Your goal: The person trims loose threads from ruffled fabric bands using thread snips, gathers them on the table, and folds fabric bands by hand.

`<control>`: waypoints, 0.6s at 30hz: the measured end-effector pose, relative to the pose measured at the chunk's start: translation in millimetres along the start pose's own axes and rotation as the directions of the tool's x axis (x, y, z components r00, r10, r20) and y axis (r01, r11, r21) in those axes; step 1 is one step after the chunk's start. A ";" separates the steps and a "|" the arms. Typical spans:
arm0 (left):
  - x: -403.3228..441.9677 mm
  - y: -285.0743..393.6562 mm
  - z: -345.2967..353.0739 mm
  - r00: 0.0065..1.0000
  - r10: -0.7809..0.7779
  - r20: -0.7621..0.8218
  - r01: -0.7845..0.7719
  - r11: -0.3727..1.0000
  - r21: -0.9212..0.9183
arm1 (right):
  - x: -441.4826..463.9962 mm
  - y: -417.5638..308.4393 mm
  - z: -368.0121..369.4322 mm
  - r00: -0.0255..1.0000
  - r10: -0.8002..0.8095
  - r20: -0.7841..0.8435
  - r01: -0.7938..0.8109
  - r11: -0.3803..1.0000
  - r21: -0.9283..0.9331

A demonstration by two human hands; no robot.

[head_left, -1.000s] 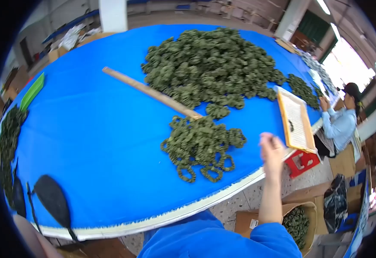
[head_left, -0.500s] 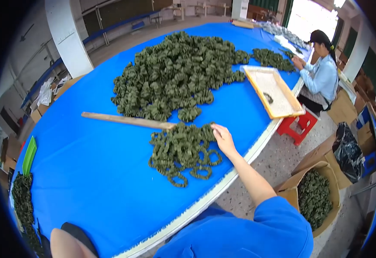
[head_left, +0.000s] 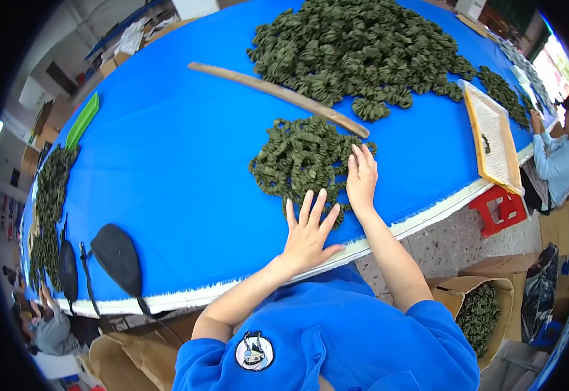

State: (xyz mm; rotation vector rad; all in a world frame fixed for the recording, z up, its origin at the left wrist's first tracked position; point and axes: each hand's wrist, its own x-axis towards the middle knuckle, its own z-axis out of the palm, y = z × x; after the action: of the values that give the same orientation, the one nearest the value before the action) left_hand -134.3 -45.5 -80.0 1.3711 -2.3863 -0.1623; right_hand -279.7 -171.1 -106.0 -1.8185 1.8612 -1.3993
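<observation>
A small heap of dark green gathered fabric rings (head_left: 297, 156), which look like scrunchies, lies on the blue table in front of me. At its near edge is my left hand (head_left: 307, 234), palm down with the fingers spread, their tips touching the closest rings. Along the right side of the heap rests my right hand (head_left: 362, 182), its fingers stretched out against the rings and partly covering them. Neither hand grips a ring. Just beyond the heap a wooden strip (head_left: 271, 90) lies slantwise, and behind it rises a much larger pile of the same rings (head_left: 356, 58).
To the right, a yellow-rimmed tray (head_left: 517, 189) overhangs the table edge above a red stool (head_left: 499, 212). A co-worker (head_left: 561, 156) sits beyond. At left lie a green scoop-like tray (head_left: 82, 122), more green pieces (head_left: 50, 215) and black pouches (head_left: 118, 257). A filled carton (head_left: 454, 296) stands lower right.
My view has turned down and left. My left hand has come into view at the heap's near edge. My right hand stays on the right side, and the loose near rings lie closer together.
</observation>
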 end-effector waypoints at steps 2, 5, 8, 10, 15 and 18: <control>2.7 -9.2 5.7 0.999 -0.034 -0.035 0.035 0.999 0.016 | -7.0 -11.5 9.2 0.999 -0.021 0.045 0.021 1.000 0.004; 7.3 -35.1 3.3 0.992 -0.077 -0.096 0.084 0.994 0.070 | -0.5 -17.5 23.5 0.998 -0.061 0.033 0.060 0.998 0.011; 2.2 -40.6 -19.7 0.990 0.005 -0.142 0.006 0.997 0.074 | -8.0 -22.5 28.0 0.994 -0.105 0.041 0.104 0.994 0.023; -8.4 -28.5 -30.8 0.982 -0.037 -0.185 0.058 0.992 0.112 | -9.3 -28.1 18.2 0.982 -0.186 -0.032 0.189 0.971 0.148; -57.8 -5.6 -23.2 0.980 -0.034 -0.197 -0.001 0.985 -0.171 | -22.5 -61.3 -9.0 0.924 -0.379 0.050 0.305 0.810 0.501; -73.0 -5.2 -23.5 0.990 -0.126 -0.068 0.111 0.975 -0.194 | -29.8 -69.2 1.2 0.577 -0.763 0.292 0.723 0.643 0.254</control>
State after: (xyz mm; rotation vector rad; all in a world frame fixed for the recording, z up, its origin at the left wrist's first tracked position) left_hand -88.3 16.0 -79.5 1.4023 -2.1628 -0.3520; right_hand -224.8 -132.6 -71.5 -2.7338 0.7864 -1.1484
